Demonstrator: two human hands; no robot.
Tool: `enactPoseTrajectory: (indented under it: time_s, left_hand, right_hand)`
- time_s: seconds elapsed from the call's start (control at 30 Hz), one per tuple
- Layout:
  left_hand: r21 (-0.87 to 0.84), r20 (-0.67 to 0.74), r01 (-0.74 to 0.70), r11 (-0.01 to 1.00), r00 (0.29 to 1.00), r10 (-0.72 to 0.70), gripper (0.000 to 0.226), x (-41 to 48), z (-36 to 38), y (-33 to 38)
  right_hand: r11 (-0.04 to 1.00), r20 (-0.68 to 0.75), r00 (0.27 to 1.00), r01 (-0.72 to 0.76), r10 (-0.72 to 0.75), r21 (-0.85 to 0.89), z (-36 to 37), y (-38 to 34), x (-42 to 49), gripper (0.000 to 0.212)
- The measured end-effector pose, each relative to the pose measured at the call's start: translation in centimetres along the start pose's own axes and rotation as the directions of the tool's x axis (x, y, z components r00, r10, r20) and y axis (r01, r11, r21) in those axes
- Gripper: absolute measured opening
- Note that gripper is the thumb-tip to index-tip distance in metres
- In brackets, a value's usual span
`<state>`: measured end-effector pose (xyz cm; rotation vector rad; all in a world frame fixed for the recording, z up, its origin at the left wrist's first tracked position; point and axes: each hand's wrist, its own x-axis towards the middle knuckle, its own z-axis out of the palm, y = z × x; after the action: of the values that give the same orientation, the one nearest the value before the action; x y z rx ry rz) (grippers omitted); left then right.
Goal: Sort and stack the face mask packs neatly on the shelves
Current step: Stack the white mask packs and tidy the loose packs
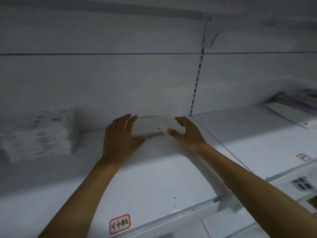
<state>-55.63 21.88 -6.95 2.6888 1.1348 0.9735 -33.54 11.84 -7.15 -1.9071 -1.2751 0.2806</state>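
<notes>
Shelf (154, 177) bare w/ both hands flanking pack stack (148, 127) (rear edge).

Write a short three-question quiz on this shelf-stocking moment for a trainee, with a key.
1. True or false: the left hand and the right hand flank the small white stack of packs at the back of the shelf.
2. Which lies at the far left of that shelf? A) a tall stack of printed mask packs B) a cardboard box C) a bottle
3. Fill in: the red-bordered handwritten label sits at the shelf's ____ edge.

Key: 1 true; 2 A; 3 front.
</notes>
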Motion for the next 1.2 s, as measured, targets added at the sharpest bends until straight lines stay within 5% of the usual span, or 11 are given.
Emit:
enactPoseTrajectory:
  time_s: [0.23, 0.57, 0.77, 1.03, 1.2]
  left_hand:
    - [-0.133, 0.231, -0.176, 0.975, 0.952, 0.203, 0.078, 1.3, 3.0, 16.0]
    - [-0.211, 0.267, -0.536, 0.818, 0.773, 0.575, 0.067, -1.6, 9.9, 40.7]
    - [-0.245, 0.309, -0.573, 0.782, 0.719, 0.623, 0.067, -4.1, 13.6, 50.4]
    - [-0.223, 0.300, -0.501, 0.836, 0.781, 0.548, 0.069, -2.0, 16.1, 54.1]
    - [-0.203, 0.270, -0.520, 0.830, 0.785, 0.558, 0.071, 2.0, 19.7, 55.2]
  right_hand:
    - [0.951, -0.131, 0.988, 0.044, -0.088, -0.307, -13.4, 6.1, -7.8, 0.061]
    - [0.936, -0.343, 0.933, -0.210, 0.106, -0.282, -32.3, 20.2, -23.7, 0.062]
    - [0.911, -0.357, 0.912, -0.307, 0.200, -0.275, -39.1, 26.3, -30.2, 0.060]
    - [0.872, -0.303, 0.948, -0.226, 0.095, -0.435, -42.2, 30.2, -28.3, 0.065]
    - [0.714, -0.189, 0.981, -0.158, 0.036, -0.682, -45.1, 33.2, -22.8, 0.069]
